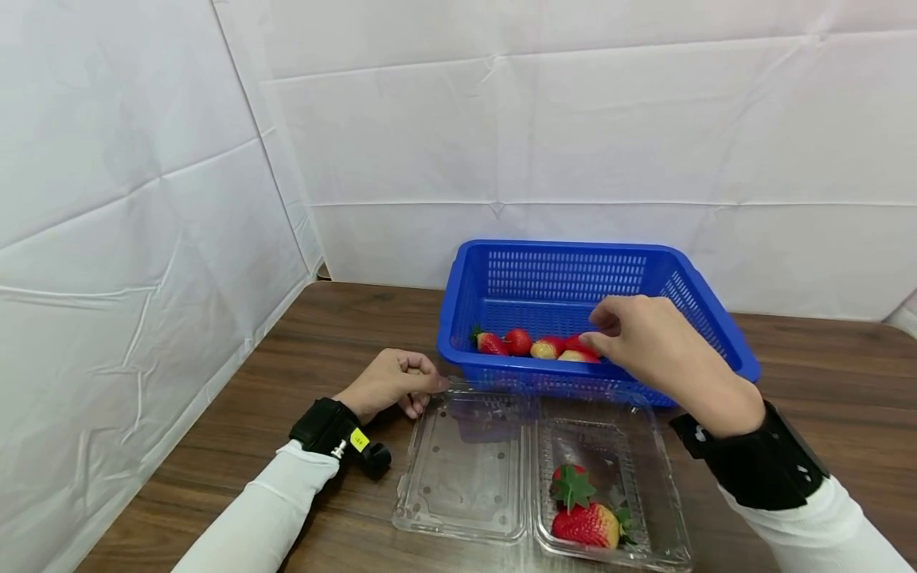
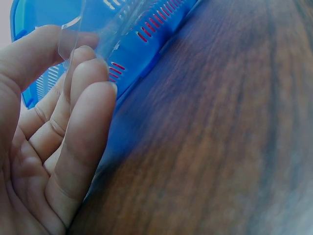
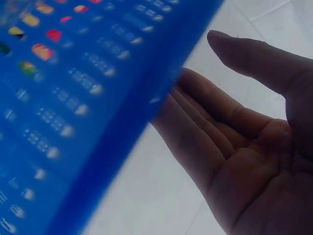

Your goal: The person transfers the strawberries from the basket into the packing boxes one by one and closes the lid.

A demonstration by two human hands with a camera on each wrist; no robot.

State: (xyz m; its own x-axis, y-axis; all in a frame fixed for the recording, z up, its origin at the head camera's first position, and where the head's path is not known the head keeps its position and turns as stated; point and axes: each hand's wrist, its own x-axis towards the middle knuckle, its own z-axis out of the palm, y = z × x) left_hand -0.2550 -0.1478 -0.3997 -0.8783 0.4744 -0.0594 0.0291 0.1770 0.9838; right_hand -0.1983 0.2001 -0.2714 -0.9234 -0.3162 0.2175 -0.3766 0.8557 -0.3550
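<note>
My left hand [image 1: 401,384] pinches the top left corner of a clear plastic clamshell box [image 1: 469,477], its thin edge between thumb and fingers in the left wrist view. The box lies opened flat on the table. Two strawberries [image 1: 586,525] sit in its right half, near the front. Over the front right of a blue basket [image 1: 454,318] hovers my right hand [image 1: 655,342], fingers bent downward. In the right wrist view its thumb stands apart from the fingers and nothing is between them. Several strawberries [image 1: 517,342] lie along the basket's front wall, some partly hidden by that hand.
The basket stands directly behind the box on a brown wooden table [image 1: 344,318]. White sheeting [image 1: 401,143] hangs behind it and along the left side. Each wrist wears a black camera strap [image 1: 759,461].
</note>
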